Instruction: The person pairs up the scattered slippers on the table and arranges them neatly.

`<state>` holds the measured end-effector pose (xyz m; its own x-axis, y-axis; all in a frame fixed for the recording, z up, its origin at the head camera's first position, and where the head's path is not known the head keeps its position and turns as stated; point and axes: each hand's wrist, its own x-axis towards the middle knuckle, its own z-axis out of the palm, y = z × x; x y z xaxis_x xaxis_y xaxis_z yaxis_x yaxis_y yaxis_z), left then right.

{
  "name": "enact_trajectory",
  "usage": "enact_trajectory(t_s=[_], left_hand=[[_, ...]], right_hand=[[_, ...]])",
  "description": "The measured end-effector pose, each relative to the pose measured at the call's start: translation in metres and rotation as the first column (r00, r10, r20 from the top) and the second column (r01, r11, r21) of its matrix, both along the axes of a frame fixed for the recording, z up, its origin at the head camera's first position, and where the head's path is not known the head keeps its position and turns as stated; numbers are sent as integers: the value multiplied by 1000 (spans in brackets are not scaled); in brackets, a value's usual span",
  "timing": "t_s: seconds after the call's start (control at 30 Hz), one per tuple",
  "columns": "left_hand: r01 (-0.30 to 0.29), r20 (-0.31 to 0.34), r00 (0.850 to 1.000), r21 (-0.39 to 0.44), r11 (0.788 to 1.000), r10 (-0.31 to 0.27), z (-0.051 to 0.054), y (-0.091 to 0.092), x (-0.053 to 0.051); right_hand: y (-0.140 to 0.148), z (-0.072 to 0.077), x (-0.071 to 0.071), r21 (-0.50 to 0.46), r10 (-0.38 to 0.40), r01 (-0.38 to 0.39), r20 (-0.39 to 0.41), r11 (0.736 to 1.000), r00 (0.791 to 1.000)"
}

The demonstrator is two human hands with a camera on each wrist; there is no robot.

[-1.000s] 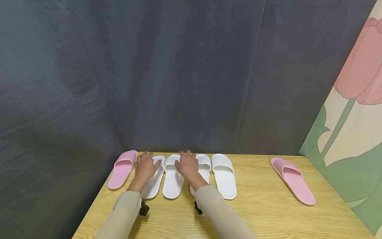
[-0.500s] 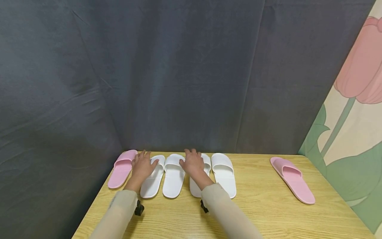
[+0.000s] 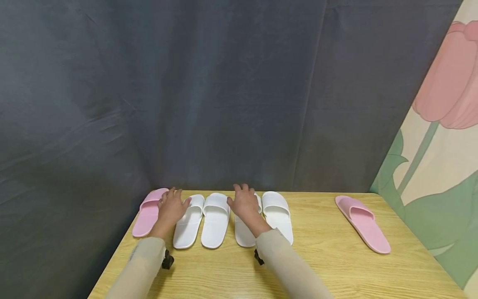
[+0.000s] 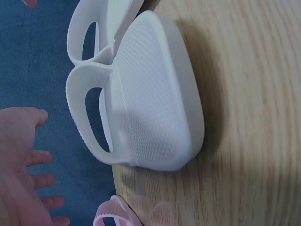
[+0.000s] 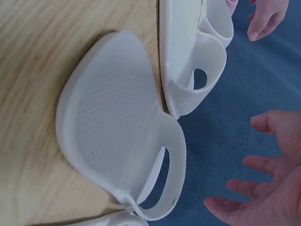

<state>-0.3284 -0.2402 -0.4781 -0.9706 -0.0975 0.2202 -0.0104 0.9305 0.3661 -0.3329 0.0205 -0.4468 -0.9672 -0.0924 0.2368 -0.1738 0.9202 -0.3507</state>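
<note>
Cloth behind tbl, L hand & R hand spread nr wht slippers, pink slippers either side.

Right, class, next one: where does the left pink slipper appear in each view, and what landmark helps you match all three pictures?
Head: the left pink slipper is lower left, partly behind the left hand.
Left wrist: bottom edge, left of centre, cut off by the frame.
Right wrist: top edge, right of centre, only a sliver.
Shared landmark: the leftmost white slipper, its neighbour in every view.
</note>
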Motion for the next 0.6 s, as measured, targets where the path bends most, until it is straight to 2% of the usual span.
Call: enact_trajectory(t_s=[0.4,0.6], left_hand=[[-4,14,1000,28,1000,3,-2,-11,1],[1,19,1000,14,1000,-1,0,-15,2]], right_hand=[[15,-1,0,18,-8,9,-23,1000,1000],[22,1,1,11,-13,14,-29,1000,999]])
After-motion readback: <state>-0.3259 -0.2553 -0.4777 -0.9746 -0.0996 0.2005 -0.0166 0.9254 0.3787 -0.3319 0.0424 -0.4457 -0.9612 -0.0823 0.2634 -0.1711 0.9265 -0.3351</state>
